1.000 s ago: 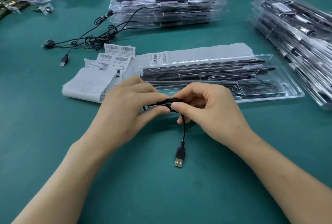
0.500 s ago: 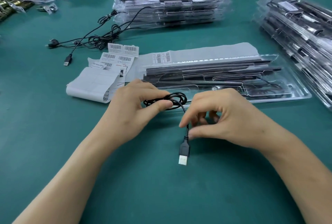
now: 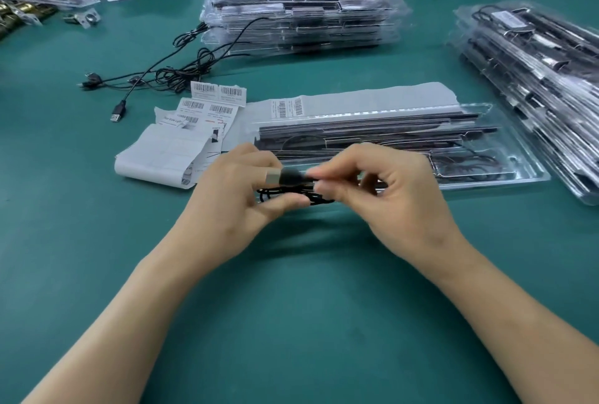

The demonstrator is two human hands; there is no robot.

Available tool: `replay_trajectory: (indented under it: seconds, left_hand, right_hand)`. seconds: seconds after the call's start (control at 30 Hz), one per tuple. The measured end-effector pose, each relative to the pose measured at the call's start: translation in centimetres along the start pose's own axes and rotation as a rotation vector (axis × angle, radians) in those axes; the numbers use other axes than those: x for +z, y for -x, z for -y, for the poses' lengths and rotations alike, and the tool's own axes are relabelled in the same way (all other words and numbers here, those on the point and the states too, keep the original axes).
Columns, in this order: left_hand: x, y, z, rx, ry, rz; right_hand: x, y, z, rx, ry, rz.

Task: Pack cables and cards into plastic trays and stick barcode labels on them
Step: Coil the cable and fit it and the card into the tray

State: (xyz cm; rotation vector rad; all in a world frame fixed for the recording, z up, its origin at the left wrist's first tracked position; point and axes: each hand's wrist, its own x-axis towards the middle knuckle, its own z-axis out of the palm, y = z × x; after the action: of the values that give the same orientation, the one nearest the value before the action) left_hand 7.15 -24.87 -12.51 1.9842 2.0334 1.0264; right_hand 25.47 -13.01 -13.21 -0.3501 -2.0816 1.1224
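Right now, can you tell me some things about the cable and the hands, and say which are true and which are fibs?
1. The left hand and the right hand both hold the black cable. True.
2. The USB plug dangles down to the table. False: it points sideways, toward the left hand.
3. The barcode labels lie left of the clear tray. True.
4. The table is red. False: it is green.
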Motion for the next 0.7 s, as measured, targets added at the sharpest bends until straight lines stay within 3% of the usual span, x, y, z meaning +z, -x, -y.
replay_trajectory:
  seconds: [0.17, 0.3, 0.7]
  left_hand:
    - [-0.3, 0.0, 0.9, -0.048, 0.070, 0.056]
    - [-0.4, -0.1, 1.3, -0.089, 0.209, 0.094]
    - [-1.6, 0.0, 2.0, -0.095, 0.248, 0.224]
  right_hand:
    - [0.8, 0.2, -0.1, -0.048, 0.125, 0.114]
    - [1.1, 0.3, -0.4, -0.007, 0.201, 0.109]
    - [1.3, 0.0, -0.9, 0.051, 0.257, 0.114]
